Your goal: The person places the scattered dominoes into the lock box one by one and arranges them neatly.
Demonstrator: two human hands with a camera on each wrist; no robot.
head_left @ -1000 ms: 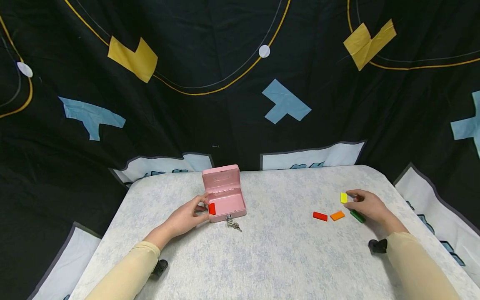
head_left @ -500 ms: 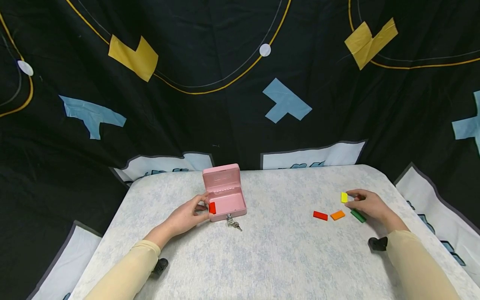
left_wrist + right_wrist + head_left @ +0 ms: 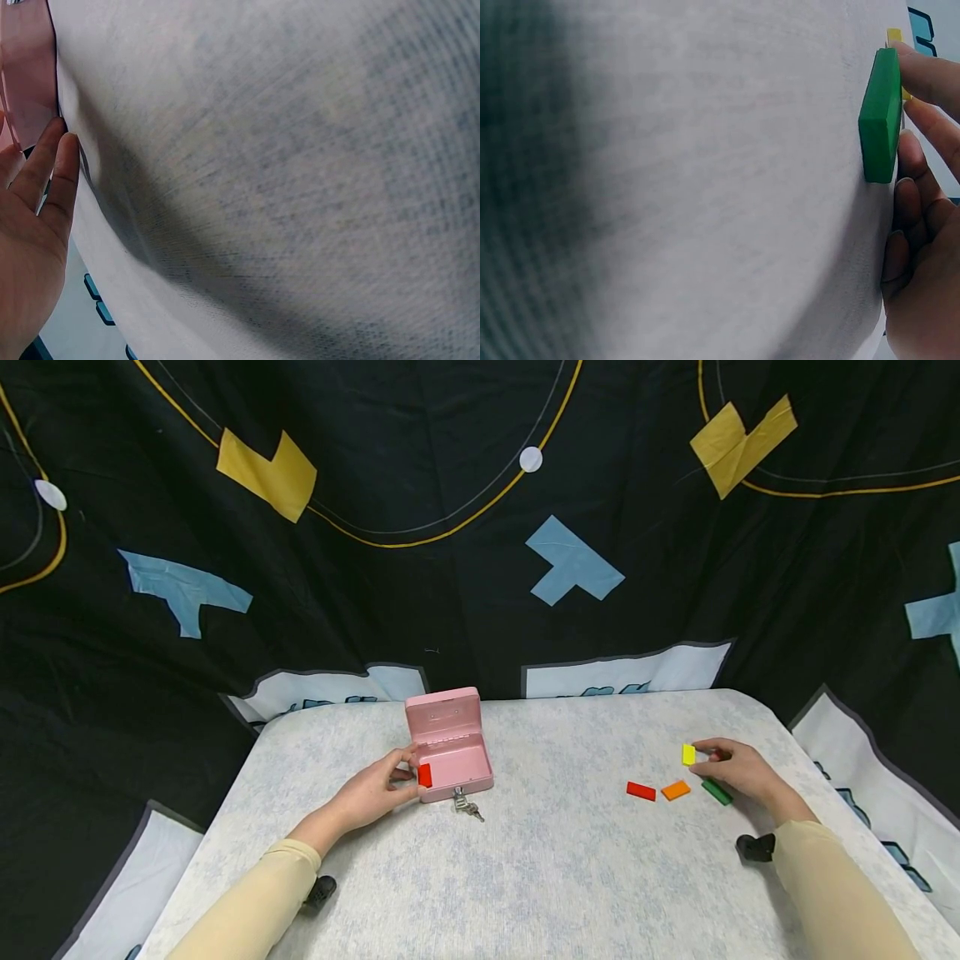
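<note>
A small pink cash box [image 3: 453, 765] stands with its lid raised at the back left of the table. My left hand [image 3: 377, 789] holds its left side, thumb at the front corner and index finger farther back. Inside, against the left wall, is a red block [image 3: 424, 775]. A padlock with keys [image 3: 467, 807] hangs at the box's front. On the right, my right hand [image 3: 738, 771] pinches a yellow block [image 3: 687, 755] between thumb and index finger. A green block [image 3: 882, 116] lies beside the thumb, with its near end large in the right wrist view.
An orange block [image 3: 676, 790] and a second red block [image 3: 641, 791] lie left of the green one. A pale mottled cloth covers the table [image 3: 540, 868]. Behind it hangs a black curtain [image 3: 465, 610] with coloured patches.
The head view has shifted very slightly. Both hands, the box and the blocks keep their places.
</note>
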